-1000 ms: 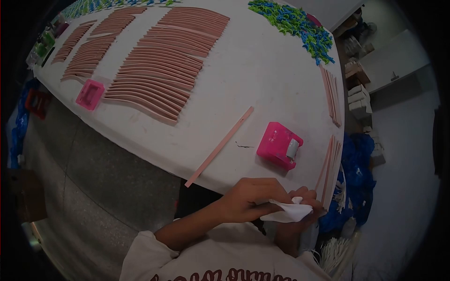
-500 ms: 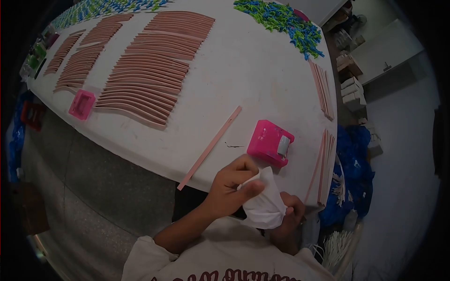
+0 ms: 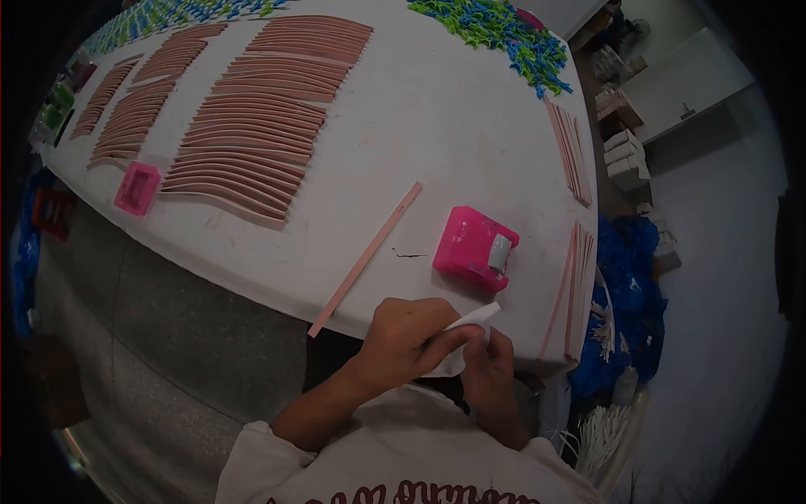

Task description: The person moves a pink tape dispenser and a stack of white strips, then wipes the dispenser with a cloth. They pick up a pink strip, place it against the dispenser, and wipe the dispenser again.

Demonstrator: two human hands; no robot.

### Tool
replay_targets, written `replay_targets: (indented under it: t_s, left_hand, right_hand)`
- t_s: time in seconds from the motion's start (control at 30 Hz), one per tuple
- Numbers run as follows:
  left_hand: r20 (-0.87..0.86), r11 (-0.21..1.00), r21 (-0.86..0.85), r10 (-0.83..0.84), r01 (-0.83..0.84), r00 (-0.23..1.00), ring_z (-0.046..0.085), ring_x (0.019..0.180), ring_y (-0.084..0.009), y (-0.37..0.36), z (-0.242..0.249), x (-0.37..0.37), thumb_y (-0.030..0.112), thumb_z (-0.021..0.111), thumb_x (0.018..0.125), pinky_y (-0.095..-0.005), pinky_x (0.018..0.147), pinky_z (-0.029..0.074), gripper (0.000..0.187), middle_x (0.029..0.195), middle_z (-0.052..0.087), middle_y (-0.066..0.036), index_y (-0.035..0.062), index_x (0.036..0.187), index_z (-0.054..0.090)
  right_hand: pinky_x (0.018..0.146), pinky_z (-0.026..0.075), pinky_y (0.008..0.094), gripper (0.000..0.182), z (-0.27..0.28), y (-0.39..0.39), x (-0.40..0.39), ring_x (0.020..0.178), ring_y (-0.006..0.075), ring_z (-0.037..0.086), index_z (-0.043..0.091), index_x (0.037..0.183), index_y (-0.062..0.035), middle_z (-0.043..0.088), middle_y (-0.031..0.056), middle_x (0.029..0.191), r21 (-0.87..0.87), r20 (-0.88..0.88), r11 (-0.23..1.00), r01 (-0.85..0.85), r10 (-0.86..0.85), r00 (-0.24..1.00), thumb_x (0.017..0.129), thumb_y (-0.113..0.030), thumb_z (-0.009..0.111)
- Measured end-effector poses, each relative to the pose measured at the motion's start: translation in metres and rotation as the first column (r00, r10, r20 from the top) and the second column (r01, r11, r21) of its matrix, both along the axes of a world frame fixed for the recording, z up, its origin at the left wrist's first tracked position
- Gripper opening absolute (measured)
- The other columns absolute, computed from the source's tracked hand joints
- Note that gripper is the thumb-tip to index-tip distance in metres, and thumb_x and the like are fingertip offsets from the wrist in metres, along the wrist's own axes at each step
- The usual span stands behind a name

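Near the table's front edge, my left hand [image 3: 411, 336] and my right hand [image 3: 489, 361] are closed together on a white cloth or tissue [image 3: 480, 316]. Its folded edge sticks out above the fingers, and part of it hangs between the hands. Just beyond them sits a pink dispenser-like block [image 3: 470, 248] with a grey-white roller or roll at its right side. A single pink strip [image 3: 365, 260] lies slanted on the table to the left, one end over the edge. A short dark mark or thread [image 3: 410, 254] lies between strip and block.
Rows of pink strips [image 3: 243, 139] cover the left of the white table [image 3: 403, 126]. A small pink box [image 3: 138, 188] stands at the front left. Blue and green pieces [image 3: 504, 42] are heaped at the back. More strips [image 3: 578, 286] lie along the right edge, above blue bags [image 3: 630, 311].
My hands have drawn together, and the white cloth has been folded or bunched smaller, with less of it showing. The view has shifted slightly.
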State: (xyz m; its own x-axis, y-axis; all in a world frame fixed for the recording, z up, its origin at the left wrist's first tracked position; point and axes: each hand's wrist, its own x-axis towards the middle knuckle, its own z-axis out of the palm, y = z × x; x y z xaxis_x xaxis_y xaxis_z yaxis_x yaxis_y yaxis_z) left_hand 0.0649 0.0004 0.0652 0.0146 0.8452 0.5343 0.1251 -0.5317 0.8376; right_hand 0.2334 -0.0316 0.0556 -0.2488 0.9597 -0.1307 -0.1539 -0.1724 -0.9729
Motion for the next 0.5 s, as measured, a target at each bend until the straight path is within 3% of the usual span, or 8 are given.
replay_targets:
  t_s: [0.07,0.13,0.17,0.23,0.3,0.37,0.43,0.5]
  left_hand:
    - [-0.039,0.986,0.021,0.168,-0.167,0.985,0.037,0.047,-0.0114,-0.001,-0.002,-0.004,0.023,0.068,0.095,-0.0284,0.046,0.029,0.036,0.055,0.044,-0.003,0.0001,0.069,0.056]
    - [0.025,0.970,-0.081,0.232,-0.229,0.972,0.036,0.049,-0.0088,0.004,0.007,-0.026,0.024,0.066,0.096,-0.0281,0.046,0.027,0.040,0.055,0.042,-0.001,0.0003,0.067,0.053]
    - [0.084,0.944,-0.184,0.294,-0.275,0.952,0.035,0.051,-0.0062,0.006,0.012,-0.033,0.026,0.064,0.098,-0.0279,0.046,0.025,0.044,0.055,0.040,0.001,0.0005,0.066,0.050]
    - [0.057,0.941,-0.166,0.308,-0.295,0.950,0.034,0.053,-0.0048,0.003,0.014,-0.033,0.027,0.063,0.099,-0.0269,0.047,0.025,0.045,0.055,0.039,0.002,0.0004,0.065,0.049]
    - [0.029,0.938,-0.147,0.322,-0.315,0.946,0.034,0.055,-0.0034,0.003,0.014,-0.033,0.028,0.062,0.100,-0.0258,0.048,0.024,0.046,0.055,0.038,0.003,0.0003,0.065,0.049]
    - [0.157,0.926,-0.227,0.342,-0.303,0.927,0.035,0.055,-0.0042,0.008,0.013,-0.035,0.027,0.062,0.099,-0.0251,0.048,0.026,0.044,0.056,0.041,0.003,-0.0008,0.067,0.051]
    - [0.105,0.934,-0.252,0.285,-0.252,0.953,0.036,0.054,-0.0046,0.010,0.010,-0.038,0.026,0.063,0.099,-0.0252,0.048,0.028,0.042,0.056,0.044,0.001,-0.0011,0.068,0.053]
    - [0.056,0.938,-0.281,0.226,-0.201,0.973,0.038,0.053,-0.0050,0.011,0.011,-0.035,0.025,0.064,0.098,-0.0253,0.047,0.030,0.039,0.056,0.046,0.000,-0.0015,0.070,0.056]
  right_hand:
    - [0.063,0.043,0.0251,0.028,0.005,0.005,0.008,0.072,0.0059,0.051,0.063,0.097,0.0024,0.061,-0.0018,0.079,0.001,0.116,0.998,-0.068,0.067,0.991,0.101,-0.025,0.058]
    - [0.059,0.041,0.0245,0.016,0.023,0.012,0.009,0.067,0.0054,0.048,0.062,0.094,0.0029,0.056,-0.0017,0.072,-0.016,0.307,0.931,-0.365,0.352,0.884,0.098,-0.013,0.060]
    - [0.059,0.041,0.0245,0.016,0.027,0.011,0.007,0.067,0.0054,0.048,0.062,0.094,0.0029,0.056,-0.0017,0.072,-0.018,0.307,0.930,-0.366,0.354,0.883,0.098,-0.013,0.060]
    - [0.064,0.042,0.0244,0.015,0.033,0.009,0.004,0.070,0.0060,0.049,0.062,0.103,0.0043,0.058,0.0015,0.075,-0.204,0.256,0.881,-0.427,0.469,0.846,0.098,-0.009,0.057]
    - [0.066,0.043,0.0245,0.018,0.033,0.013,0.011,0.073,0.0063,0.050,0.061,0.108,0.0051,0.059,0.0018,0.079,-0.159,0.238,0.872,-0.463,0.489,0.840,0.098,-0.007,0.055]
    - [0.069,0.044,0.0247,0.021,0.030,0.012,0.014,0.076,0.0065,0.051,0.060,0.114,0.0058,0.060,0.0021,0.083,-0.114,0.220,0.860,-0.498,0.511,0.831,0.098,-0.006,0.052]
    - [0.074,0.045,0.0251,0.028,0.025,0.008,0.013,0.081,0.0072,0.053,0.057,0.123,0.0069,0.061,0.0022,0.089,-0.106,0.134,0.881,-0.461,0.472,0.871,0.098,-0.004,0.048]
    - [0.071,0.044,0.0250,0.025,0.029,0.006,0.006,0.079,0.0073,0.053,0.058,0.118,0.0071,0.061,0.0010,0.086,-0.115,0.034,0.913,-0.391,0.397,0.917,0.098,-0.005,0.048]
